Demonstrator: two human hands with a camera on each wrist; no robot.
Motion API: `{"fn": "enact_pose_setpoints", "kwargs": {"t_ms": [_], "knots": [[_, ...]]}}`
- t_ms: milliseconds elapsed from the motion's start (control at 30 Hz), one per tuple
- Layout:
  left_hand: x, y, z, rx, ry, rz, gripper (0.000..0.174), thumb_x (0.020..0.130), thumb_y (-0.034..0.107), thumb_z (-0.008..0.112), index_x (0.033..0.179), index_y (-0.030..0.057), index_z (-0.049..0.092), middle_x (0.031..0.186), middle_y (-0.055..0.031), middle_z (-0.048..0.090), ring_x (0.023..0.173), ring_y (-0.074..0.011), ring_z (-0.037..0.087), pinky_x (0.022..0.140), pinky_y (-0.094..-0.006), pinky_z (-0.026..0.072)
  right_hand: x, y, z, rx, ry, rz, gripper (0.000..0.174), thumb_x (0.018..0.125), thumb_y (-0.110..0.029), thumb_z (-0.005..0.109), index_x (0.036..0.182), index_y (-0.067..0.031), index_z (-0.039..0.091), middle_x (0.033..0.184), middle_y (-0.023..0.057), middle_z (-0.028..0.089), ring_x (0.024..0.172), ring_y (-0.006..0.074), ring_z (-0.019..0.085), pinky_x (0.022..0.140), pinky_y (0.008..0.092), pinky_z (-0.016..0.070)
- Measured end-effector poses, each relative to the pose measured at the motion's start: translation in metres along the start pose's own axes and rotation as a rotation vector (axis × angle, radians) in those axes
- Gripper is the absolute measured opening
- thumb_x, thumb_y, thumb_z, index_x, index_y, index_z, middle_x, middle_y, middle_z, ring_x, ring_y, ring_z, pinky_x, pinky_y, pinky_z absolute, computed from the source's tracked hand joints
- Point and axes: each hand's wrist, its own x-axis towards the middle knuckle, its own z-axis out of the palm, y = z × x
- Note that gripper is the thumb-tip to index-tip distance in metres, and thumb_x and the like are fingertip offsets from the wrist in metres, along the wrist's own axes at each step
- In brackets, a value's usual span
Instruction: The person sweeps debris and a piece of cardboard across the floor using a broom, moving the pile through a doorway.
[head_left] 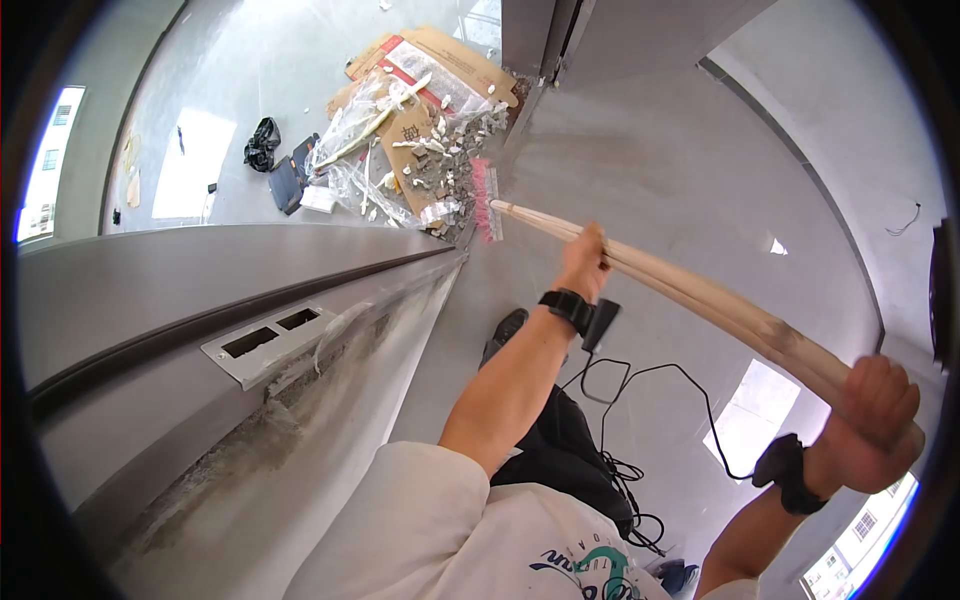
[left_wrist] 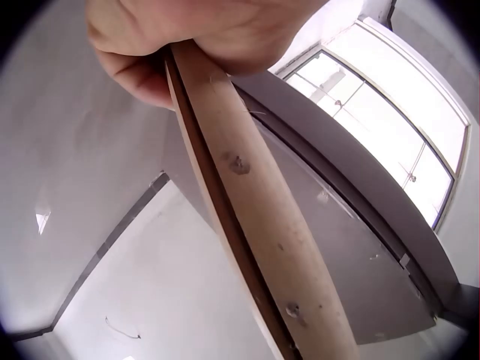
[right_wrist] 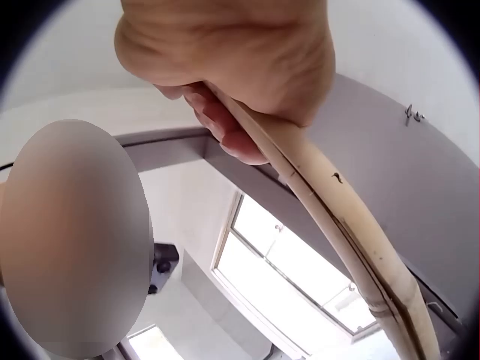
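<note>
A broom [head_left: 487, 205] with pink bristles stands at the doorway, its bristles against a heap of rubble [head_left: 440, 170]. Its long pale handle [head_left: 700, 295] runs toward the lower right; a dark gap along its length shows in both wrist views. My left hand [head_left: 583, 262] grips the handle on its lower part, fingers wrapped round it. Up at the other end, my right hand [head_left: 880, 420] grips the handle in a fist. In the left wrist view the wood [left_wrist: 240, 165] passes out from under the palm; the right wrist view shows nodes along the pole [right_wrist: 337, 195].
Flattened cardboard [head_left: 460, 70] and clear plastic sheeting [head_left: 355, 130] lie among the rubble. A dark blue object [head_left: 290, 180] and a black bundle [head_left: 262, 145] lie left of it. Grey door panels and a wall with a socket plate [head_left: 265, 345] flank the opening. A black cable [head_left: 700, 395] hangs near my legs.
</note>
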Motion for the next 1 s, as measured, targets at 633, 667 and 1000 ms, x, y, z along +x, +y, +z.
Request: {"fn": "enact_pose_setpoints", "kwargs": {"t_ms": [633, 667, 1000], "knots": [[0.006, -0.031, -0.071, 0.485, 0.059, -0.049, 0.017, 0.077, 0.016, 0.059, 0.077, 0.0011, 0.051, 0.07, -0.0046, 0.046, 0.059, -0.0151, 0.047, 0.05, -0.0307, 0.041, -0.12, 0.002, 0.015, 0.107, 0.534, -0.005, 0.031, 0.076, -0.028, 0.051, 0.055, -0.0126, 0.034, 0.049, 0.0002, 0.033, 0.043, 0.0114, 0.031, 0.044, 0.0258, 0.0289], [0.005, -0.027, -0.072, 0.512, 0.089, -0.019, 0.018, 0.076, 0.016, 0.06, 0.078, 0.0003, 0.05, 0.071, -0.0051, 0.046, 0.057, -0.0154, 0.047, 0.048, -0.0312, 0.0401, -0.129, 0.006, 0.014, 0.082, 0.518, -0.043, 0.034, 0.077, -0.029, 0.053, 0.055, -0.0116, 0.034, 0.048, 0.0007, 0.035, 0.041, 0.0119, 0.034, 0.043, 0.0266, 0.0328], [-0.065, -0.129, -0.049, 0.785, -0.068, -0.212, 0.023, 0.081, 0.02, 0.057, 0.085, -0.0011, 0.049, 0.081, -0.0086, 0.05, 0.068, -0.02, 0.056, 0.058, -0.0337, 0.0518, -0.215, -0.086, -0.076, 0.072, 0.867, -0.108, 0.031, 0.077, -0.018, 0.048, 0.053, -0.0133, 0.028, 0.048, -0.0004, 0.027, 0.043, 0.0112, 0.025, 0.043, 0.026, 0.0242]]}}
